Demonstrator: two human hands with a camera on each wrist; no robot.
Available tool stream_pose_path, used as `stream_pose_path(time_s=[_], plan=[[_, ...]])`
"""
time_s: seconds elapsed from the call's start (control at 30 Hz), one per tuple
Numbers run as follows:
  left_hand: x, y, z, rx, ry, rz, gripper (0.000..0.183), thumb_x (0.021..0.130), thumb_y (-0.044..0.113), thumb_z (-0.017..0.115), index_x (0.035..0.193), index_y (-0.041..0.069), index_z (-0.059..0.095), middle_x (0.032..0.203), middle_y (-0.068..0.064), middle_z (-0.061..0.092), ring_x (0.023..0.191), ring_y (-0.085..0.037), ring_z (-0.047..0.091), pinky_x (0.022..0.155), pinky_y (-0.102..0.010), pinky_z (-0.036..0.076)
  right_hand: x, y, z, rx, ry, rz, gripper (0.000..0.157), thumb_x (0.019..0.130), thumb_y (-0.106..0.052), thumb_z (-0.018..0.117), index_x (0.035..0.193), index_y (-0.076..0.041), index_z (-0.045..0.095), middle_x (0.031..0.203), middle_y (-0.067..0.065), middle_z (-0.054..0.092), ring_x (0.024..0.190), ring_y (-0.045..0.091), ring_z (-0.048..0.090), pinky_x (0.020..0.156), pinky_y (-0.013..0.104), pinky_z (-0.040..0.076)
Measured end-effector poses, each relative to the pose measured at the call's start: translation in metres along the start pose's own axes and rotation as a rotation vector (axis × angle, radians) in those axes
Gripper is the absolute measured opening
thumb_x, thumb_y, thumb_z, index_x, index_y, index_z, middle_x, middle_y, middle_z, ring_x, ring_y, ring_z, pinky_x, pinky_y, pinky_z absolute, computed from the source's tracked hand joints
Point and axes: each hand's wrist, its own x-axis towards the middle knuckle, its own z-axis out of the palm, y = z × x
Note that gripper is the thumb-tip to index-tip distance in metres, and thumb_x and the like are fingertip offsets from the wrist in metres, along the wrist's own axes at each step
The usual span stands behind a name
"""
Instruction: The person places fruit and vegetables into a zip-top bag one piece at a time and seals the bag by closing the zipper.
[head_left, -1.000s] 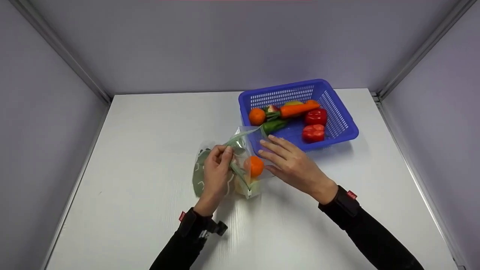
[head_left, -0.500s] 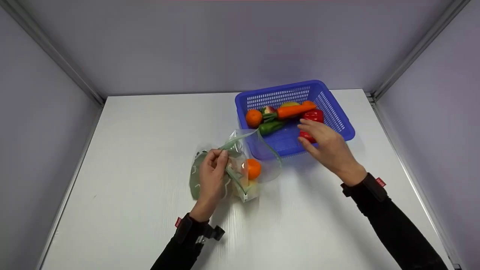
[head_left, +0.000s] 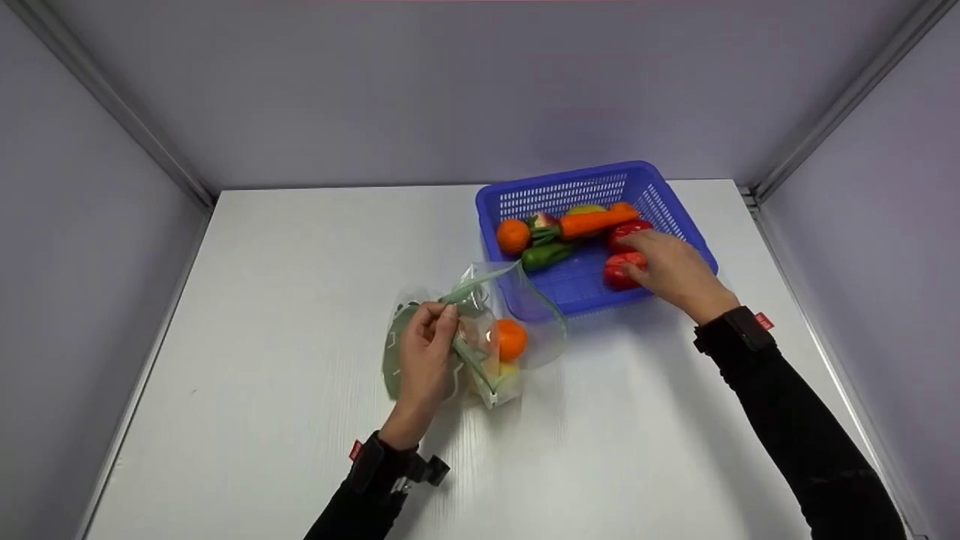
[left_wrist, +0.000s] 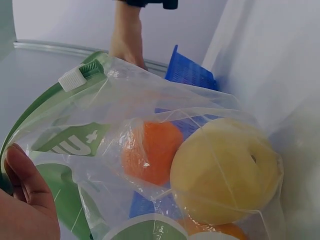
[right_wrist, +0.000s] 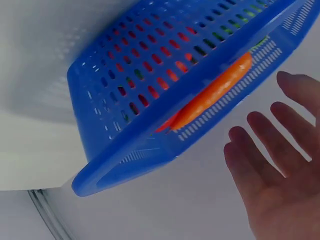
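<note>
Near the front right corner of the blue basket (head_left: 574, 283), toward the far edge of the desk (head_left: 300, 300), the front red pepper (head_left: 618, 271) lies at the right hand's (head_left: 676, 271) fingertips, to their left; roundish, it shows no clear long axis. The right hand is much the nearer, fingers apart, gripping nothing; contact cannot be told. The left hand (head_left: 425, 354) pinches the mouth of the clear bag (head_left: 477, 361).

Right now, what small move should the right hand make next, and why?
Probably close the right hand on the nearer red pepper: its thumb and fingers are parted at that pepper in the blue basket, while the left hand holds the clear bag, mouth open.
</note>
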Motion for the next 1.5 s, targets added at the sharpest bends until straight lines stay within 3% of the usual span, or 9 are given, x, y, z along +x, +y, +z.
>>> stream_pose_path(time_s=[0.2, 0.63, 0.8, 0.97, 1.23, 1.5], plan=[[-0.002, 0.0, -0.001, -0.015, -0.005, -0.011, 0.015, 0.107, 0.01, 0.056, 0.1, -0.003, 0.059, 0.081, -0.004, 0.058, 0.064, -0.008, 0.05, 0.053, -0.02, 0.041, 0.015, 0.009, 0.01, -0.024, -0.12, 0.038, 0.04, 0.093, -0.014, 0.078, 0.129, 0.001, 0.067, 0.128, 0.022, 0.066, 0.12, 0.042, 0.06, 0.106, 0.059, 0.045], [-0.004, 0.001, 0.0, -0.017, -0.01, -0.007, 0.014, 0.107, 0.008, 0.057, 0.101, -0.004, 0.059, 0.081, -0.006, 0.057, 0.063, -0.008, 0.048, 0.051, -0.023, 0.04, 0.03, 0.013, 0.022, -0.082, -0.208, 0.129, 0.042, 0.092, -0.022, 0.081, 0.123, 0.004, 0.069, 0.12, 0.024, 0.068, 0.111, 0.042, 0.062, 0.102, 0.062, 0.047], [-0.005, 0.002, 0.0, -0.016, -0.008, -0.008, 0.015, 0.107, 0.008, 0.057, 0.1, -0.005, 0.059, 0.079, -0.005, 0.057, 0.061, -0.007, 0.046, 0.05, -0.022, 0.038, 0.033, 0.01, 0.025, -0.13, -0.254, 0.18, 0.039, 0.089, -0.021, 0.083, 0.116, 0.005, 0.07, 0.108, 0.023, 0.066, 0.098, 0.041, 0.061, 0.095, 0.059, 0.05], [-0.005, 0.0, 0.0, -0.013, -0.005, -0.001, 0.013, 0.106, 0.007, 0.057, 0.1, -0.005, 0.059, 0.078, -0.003, 0.056, 0.062, -0.007, 0.046, 0.051, -0.021, 0.039, 0.035, 0.006, 0.028, -0.142, -0.251, 0.206, 0.037, 0.088, -0.02, 0.085, 0.108, 0.006, 0.069, 0.104, 0.024, 0.061, 0.092, 0.042, 0.058, 0.092, 0.057, 0.051], [-0.005, 0.0, -0.001, 0.011, 0.008, -0.002, 0.013, 0.106, 0.007, 0.057, 0.101, -0.005, 0.06, 0.08, -0.002, 0.058, 0.065, -0.008, 0.048, 0.053, -0.023, 0.04, 0.039, 0.01, 0.033, -0.103, -0.272, 0.268, 0.047, 0.086, -0.022, 0.087, 0.116, 0.008, 0.068, 0.116, 0.033, 0.051, 0.093, 0.049, 0.058, 0.091, 0.061, 0.053], [-0.004, 0.0, -0.002, 0.02, 0.024, 0.003, 0.013, 0.106, 0.007, 0.058, 0.099, -0.004, 0.061, 0.079, -0.003, 0.059, 0.066, -0.008, 0.049, 0.054, -0.023, 0.039, 0.039, 0.012, 0.025, -0.055, -0.232, 0.232, 0.038, 0.088, -0.019, 0.08, 0.114, 0.005, 0.067, 0.119, 0.031, 0.05, 0.098, 0.046, 0.055, 0.092, 0.06, 0.05]])
